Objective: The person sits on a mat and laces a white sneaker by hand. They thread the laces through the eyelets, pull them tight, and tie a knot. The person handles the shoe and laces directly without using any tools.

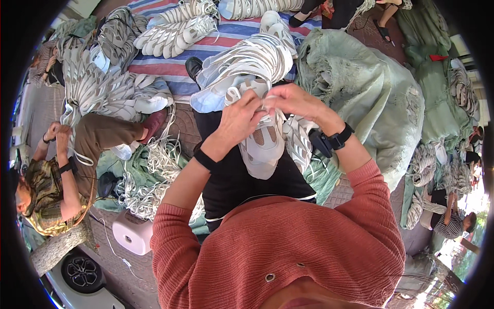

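Note:
A white shoe upper (263, 147) with a beige mesh panel rests on my lap, toe toward me. My left hand (237, 121) grips its upper edge from the left. My right hand (294, 102) pinches the same edge from the right, fingers closed close to the left hand's fingertips. Both wrists carry black bands. A fanned stack of white uppers (247, 64) lies just beyond my hands, over my knees. More uppers (299, 141) sit under my right wrist.
A person in a patterned shirt (49, 185) sits at my left, handling white laces. A tangle of white laces (154, 175) lies between us. Green sacks (370, 98) bulge at right. A striped mat (170, 67) holds more uppers. A white stool (133, 232) stands by my left elbow.

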A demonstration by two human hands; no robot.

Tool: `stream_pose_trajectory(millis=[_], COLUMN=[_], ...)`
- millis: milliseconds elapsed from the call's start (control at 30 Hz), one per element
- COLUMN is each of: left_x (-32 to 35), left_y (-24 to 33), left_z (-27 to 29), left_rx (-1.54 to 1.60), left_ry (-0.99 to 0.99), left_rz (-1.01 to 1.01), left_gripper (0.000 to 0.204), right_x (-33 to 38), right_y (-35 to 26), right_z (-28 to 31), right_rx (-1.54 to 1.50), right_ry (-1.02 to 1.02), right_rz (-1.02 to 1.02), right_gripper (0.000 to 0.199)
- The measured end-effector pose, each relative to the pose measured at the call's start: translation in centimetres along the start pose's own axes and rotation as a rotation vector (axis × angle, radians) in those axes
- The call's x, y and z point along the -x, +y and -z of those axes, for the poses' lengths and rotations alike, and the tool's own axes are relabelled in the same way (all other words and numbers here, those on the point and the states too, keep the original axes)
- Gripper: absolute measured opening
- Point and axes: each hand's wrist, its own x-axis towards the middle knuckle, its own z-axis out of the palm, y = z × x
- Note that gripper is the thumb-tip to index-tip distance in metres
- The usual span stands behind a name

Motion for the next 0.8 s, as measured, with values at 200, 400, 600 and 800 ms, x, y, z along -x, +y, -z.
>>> stream_pose_trajectory(millis=[200,400,600,800], left_x=[3.1,4.4,2.8,2.4], left_y=[0.3,1.4,2.6,4.3], left_z=[-1.5,-0.6,2.9,4.2], left_rx=[-0.042,-0.015,0.081,0.202], left_ry=[-0.026,-0.222,-0.151,-0.082], left_rz=[-0.078,-0.030,-0.052,-0.105], left_gripper=[0.012,0.013,0.012,0.020], right_x=[-0.4,-1.3,-0.5,-0.5], right_y=[1.5,1.5,1.2,1.4], right_z=[2.2,-0.1,-1.5,-2.0], right_rx=[-0.026,0.155,0.869,0.947], right_ry=[0.107,0.057,0.415,0.511], right_rz=[-0.115,0.103,0.434,0.547], right_gripper=[0.031,0.026,0.013,0.006])
